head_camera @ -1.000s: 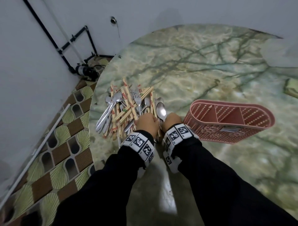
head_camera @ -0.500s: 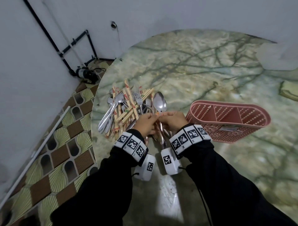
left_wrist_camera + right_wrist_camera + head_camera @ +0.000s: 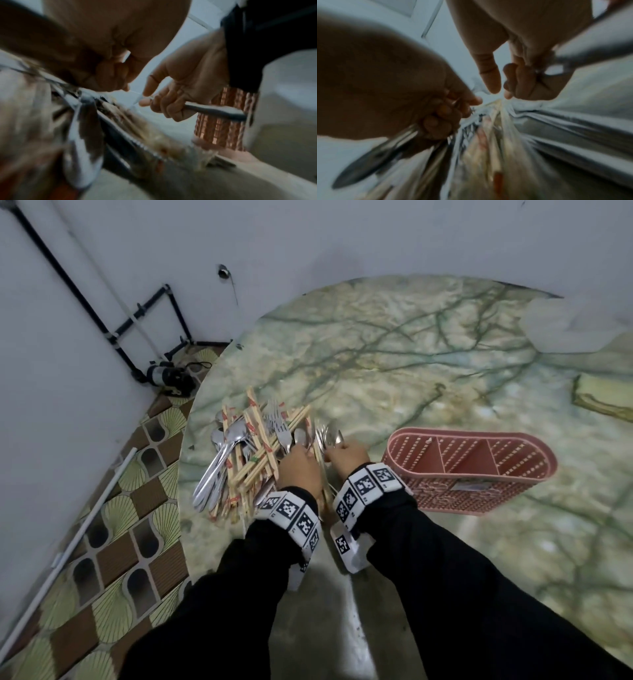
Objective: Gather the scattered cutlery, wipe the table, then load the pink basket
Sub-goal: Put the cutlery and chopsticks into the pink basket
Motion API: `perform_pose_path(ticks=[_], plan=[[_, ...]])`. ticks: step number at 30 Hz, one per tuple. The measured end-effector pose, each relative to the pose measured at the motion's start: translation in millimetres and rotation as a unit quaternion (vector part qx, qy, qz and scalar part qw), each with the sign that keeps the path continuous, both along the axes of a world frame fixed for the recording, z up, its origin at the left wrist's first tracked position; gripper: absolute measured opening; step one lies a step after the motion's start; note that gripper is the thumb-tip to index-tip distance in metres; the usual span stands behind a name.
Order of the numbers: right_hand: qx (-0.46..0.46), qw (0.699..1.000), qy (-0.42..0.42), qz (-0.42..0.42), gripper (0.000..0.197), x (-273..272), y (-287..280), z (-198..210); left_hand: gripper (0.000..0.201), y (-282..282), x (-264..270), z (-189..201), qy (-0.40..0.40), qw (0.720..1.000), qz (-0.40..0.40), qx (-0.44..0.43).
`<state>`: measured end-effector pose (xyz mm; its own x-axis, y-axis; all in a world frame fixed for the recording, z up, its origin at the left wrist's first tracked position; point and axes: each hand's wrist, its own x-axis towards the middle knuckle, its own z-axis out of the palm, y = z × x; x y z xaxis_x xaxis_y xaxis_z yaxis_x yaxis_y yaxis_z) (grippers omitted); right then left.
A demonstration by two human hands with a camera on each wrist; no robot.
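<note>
A heap of metal spoons, forks and wooden chopsticks (image 3: pixel 253 453) lies near the left edge of the round marble table (image 3: pixel 411 378). My left hand (image 3: pixel 298 470) sits at the heap's right side. In the right wrist view its fingers (image 3: pixel 440 115) curl round metal cutlery handles (image 3: pixel 376 154). My right hand (image 3: pixel 347 455) is just right of it and grips metal cutlery (image 3: pixel 330 436) that points away from me. Its handle (image 3: pixel 214 111) sticks out of the fist in the left wrist view. The pink basket (image 3: pixel 469 470) stands right of both hands with its compartments showing nothing inside.
A yellowish cloth (image 3: pixel 606 398) lies at the table's far right edge. The table rim (image 3: pixel 183 474) runs just left of the heap, above a patterned tile floor (image 3: pixel 113 542). Black pipes (image 3: pixel 144 313) run along the white wall.
Both hands have stayed at the right side of the heap. The spoon in my right hand stood with its bowl up half a second ago and now leans away from me.
</note>
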<state>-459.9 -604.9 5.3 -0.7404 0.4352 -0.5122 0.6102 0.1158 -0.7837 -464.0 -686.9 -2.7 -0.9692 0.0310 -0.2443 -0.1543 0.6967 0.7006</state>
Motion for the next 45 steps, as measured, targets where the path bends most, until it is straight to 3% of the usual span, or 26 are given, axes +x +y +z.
perform_pose_path(ticks=[4,8,14,22,27,29,33,36,39,42,45], plan=[[0.025,0.998,-0.046,0.042,0.014,-1,0,-10,0.020,8,-2,-2,-0.012,0.994,-0.035,-0.104],[0.043,0.996,-0.059,0.048,0.012,-2,0,-13,0.019,10,-2,-4,-0.014,0.988,-0.049,-0.148],[0.020,0.996,-0.058,0.063,0.024,2,2,-10,0.017,9,-2,-1,-0.007,0.983,-0.067,-0.168],[0.044,0.990,-0.090,0.100,0.020,4,0,-8,0.011,8,8,4,-0.031,0.983,-0.085,-0.160],[0.057,0.983,-0.102,0.142,0.028,11,11,-7,0.015,6,16,12,-0.064,0.988,-0.076,-0.122],[0.068,0.981,-0.103,0.153,0.022,16,12,-9,0.022,4,18,14,-0.081,0.988,-0.076,-0.111],[-0.013,0.996,-0.065,0.052,0.016,21,12,-17,0.032,-3,24,16,-0.112,0.985,-0.094,-0.090],[-0.026,0.998,-0.060,0.005,0.029,19,8,-20,0.034,-10,28,18,-0.135,0.984,-0.099,-0.061],[-0.015,0.999,-0.042,-0.003,0.024,20,5,-15,0.037,-17,31,26,-0.123,0.987,-0.099,-0.038],[-0.066,0.997,0.026,-0.030,0.023,23,2,-7,0.035,-24,31,35,-0.072,0.994,-0.069,0.047],[-0.129,0.985,0.102,-0.045,0.022,26,-7,8,0.019,-35,29,44,-0.039,0.984,-0.014,0.174]])
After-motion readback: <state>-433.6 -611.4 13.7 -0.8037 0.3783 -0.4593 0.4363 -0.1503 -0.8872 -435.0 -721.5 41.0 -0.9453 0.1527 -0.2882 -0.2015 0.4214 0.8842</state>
